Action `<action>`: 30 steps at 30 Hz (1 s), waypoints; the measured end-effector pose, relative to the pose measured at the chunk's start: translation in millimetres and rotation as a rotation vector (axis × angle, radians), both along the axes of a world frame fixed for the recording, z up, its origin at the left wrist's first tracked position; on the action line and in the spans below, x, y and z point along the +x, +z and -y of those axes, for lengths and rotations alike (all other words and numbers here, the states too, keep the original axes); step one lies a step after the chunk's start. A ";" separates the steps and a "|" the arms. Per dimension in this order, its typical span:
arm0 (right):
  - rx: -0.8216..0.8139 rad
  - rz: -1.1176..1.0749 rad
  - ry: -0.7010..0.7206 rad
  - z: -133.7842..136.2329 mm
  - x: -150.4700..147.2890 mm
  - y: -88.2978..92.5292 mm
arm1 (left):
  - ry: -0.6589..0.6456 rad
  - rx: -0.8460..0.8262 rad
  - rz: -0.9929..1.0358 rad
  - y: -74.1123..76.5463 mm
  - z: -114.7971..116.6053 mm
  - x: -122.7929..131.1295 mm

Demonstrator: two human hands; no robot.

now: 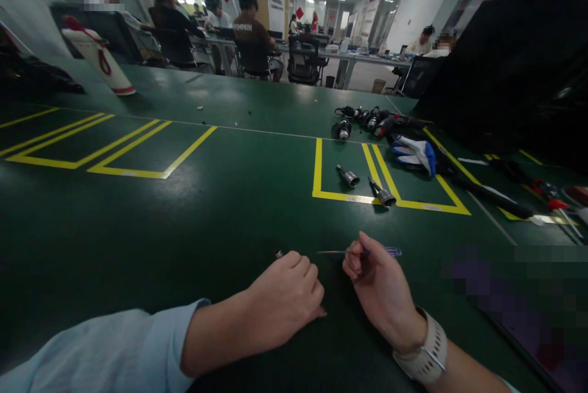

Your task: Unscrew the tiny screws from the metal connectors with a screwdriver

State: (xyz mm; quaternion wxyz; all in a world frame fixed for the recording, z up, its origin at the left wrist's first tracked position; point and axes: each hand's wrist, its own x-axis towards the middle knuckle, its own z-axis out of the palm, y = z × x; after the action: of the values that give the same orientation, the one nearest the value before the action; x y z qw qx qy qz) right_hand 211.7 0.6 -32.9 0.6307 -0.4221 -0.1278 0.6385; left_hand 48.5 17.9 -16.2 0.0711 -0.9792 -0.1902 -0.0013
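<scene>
My left hand (287, 295) is closed over a small dark metal part (278, 253), whose end sticks out above the knuckles; the rest is hidden by the fingers. To its right, my right hand (379, 286) grips a screwdriver (394, 251) with a clear blue handle, its thin shaft pointing left toward my left hand. The two hands are apart. Beyond them on the green table (184, 221) lie two metal socket pieces with thin shanks, one (349, 177) inside a yellow taped box and one (384, 196) across the tape.
Behind the sockets are a dark metal piece (343, 130), a heap of black tools (367, 117) and a blue-white glove (416, 154). A red-handled tool (557, 204) lies far right. A white bottle (103, 62) stands at the back left. People sit at desks beyond.
</scene>
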 end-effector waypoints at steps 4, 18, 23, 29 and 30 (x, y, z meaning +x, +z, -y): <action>0.013 0.021 -0.006 3.2 3.0 0.4 | -0.013 0.050 0.018 1.7 -1.8 -1.1; 0.088 0.243 0.104 14.5 11.1 0.1 | 0.220 -0.352 0.211 8.9 -30.3 -20.1; 0.203 0.567 0.335 23.3 7.6 -1.1 | 0.309 -0.765 0.427 13.8 -37.2 -29.3; 0.267 0.725 0.450 26.9 4.8 0.5 | 0.330 -1.008 0.542 12.6 -34.7 -34.4; 0.274 0.745 0.469 26.7 4.6 1.2 | 0.322 -1.006 0.550 12.3 -34.2 -34.2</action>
State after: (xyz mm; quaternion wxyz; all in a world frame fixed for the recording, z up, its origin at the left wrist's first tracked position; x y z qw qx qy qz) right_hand 216.3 -26.1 -31.7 0.4302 -0.4953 -0.5211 0.5459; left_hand 14.2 52.0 -4.0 -0.4541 -0.8151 -0.3252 -0.1539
